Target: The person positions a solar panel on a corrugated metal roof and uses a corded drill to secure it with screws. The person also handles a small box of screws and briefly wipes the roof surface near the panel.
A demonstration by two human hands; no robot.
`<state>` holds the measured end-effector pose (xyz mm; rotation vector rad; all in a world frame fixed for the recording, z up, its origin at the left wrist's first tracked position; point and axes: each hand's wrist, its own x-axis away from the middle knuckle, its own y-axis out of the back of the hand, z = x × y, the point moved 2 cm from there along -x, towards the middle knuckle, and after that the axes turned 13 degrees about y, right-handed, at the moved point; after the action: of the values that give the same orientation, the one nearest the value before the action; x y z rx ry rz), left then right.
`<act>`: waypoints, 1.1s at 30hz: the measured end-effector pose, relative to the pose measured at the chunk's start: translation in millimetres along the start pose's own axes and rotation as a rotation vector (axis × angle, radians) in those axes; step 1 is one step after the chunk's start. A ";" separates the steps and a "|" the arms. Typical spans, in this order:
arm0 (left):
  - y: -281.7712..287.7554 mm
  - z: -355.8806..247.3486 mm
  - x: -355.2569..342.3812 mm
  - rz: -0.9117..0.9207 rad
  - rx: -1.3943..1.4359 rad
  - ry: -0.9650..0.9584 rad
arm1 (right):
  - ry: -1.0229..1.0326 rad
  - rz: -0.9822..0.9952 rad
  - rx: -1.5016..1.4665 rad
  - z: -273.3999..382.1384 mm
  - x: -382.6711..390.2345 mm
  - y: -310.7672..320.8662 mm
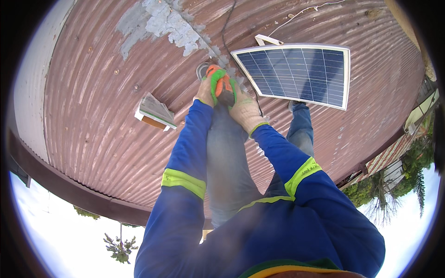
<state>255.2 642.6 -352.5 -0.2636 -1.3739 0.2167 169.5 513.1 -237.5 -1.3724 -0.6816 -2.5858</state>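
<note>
My left hand (208, 87), in a white-and-green glove, grips an orange tool (221, 79) from the left. My right hand (242, 105), gloved alike, is closed on the tool's right side. Both are over my jeans-covered leg (223, 153); a rounded grey shape (202, 69) shows just beyond the tool, too hidden to name. Right of my hands, a framed blue solar panel (296, 74) lies on the rusty red corrugated roof (92, 116), above my other foot. A black cable (224, 37) runs beside the panel's left edge.
A flat white-and-brown boxlike item (155, 111) lies left of my hands. A grey patched seam (167, 30) crosses the roof, and a white bracket (269, 40) with a wire sits behind the panel. The curved roof edge (92, 199) borders sky, trees and neighboring roofs.
</note>
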 end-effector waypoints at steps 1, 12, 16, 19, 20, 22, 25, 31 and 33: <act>-3.6 0.7 4.2 -0.026 -0.036 -0.064 | 0.004 -0.006 0.003 -0.9 0.3 -0.4; -31.9 -5.3 24.9 -0.138 -0.052 -0.141 | 0.038 -0.064 -0.046 -12.9 -1.8 -12.6; -28.7 -5.3 18.9 -0.083 -0.022 -0.097 | 0.048 -0.051 -0.041 -16.5 -2.6 -15.9; -23.9 -3.2 12.1 -0.114 -0.025 -0.087 | 0.045 -0.037 -0.047 -17.3 -2.4 -15.2; -22.6 -2.1 10.0 -0.117 -0.026 -0.086 | 0.044 -0.041 -0.047 -17.1 -2.2 -14.6; -19.6 -1.3 7.2 -0.111 -0.054 -0.081 | 0.040 -0.038 -0.052 -16.4 -2.1 -13.7; -16.3 -1.0 5.7 -0.079 -0.094 -0.066 | 0.028 -0.024 -0.066 -15.2 -1.9 -13.9; -14.7 -2.2 -0.1 -0.127 -0.079 -0.032 | 0.033 -0.053 -0.076 -15.5 -2.7 -15.5; -14.1 -1.7 -2.6 -0.130 -0.067 -0.023 | 0.027 -0.046 -0.082 -16.2 -2.7 -16.0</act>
<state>256.4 628.3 -350.9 -0.2268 -1.4172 0.0664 153.6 519.7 -252.7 -1.3570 -0.6166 -2.6910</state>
